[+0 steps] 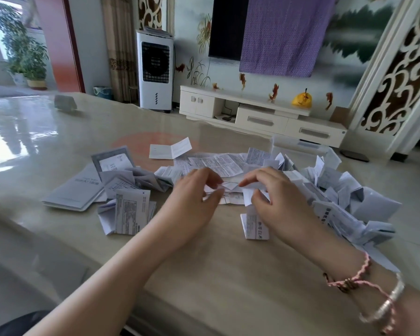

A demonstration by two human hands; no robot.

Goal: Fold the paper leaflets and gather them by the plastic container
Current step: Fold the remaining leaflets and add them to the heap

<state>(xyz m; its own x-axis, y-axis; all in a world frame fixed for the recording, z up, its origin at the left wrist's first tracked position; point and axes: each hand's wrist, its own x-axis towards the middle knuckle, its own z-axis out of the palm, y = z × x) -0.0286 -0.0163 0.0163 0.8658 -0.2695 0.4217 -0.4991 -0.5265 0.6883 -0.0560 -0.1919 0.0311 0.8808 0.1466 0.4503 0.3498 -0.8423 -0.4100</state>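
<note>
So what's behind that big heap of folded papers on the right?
A clear plastic container stands behind the heap of folded leaflets, its upper walls showing. Leaflets cover its lower front, so its base and anything inside cannot be made out.

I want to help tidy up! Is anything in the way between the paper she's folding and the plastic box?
Yes. Both hands pinch a small leaflet. Between it and the clear plastic container at the far right lies a heap of folded leaflets, piled against the container's near side.
</note>
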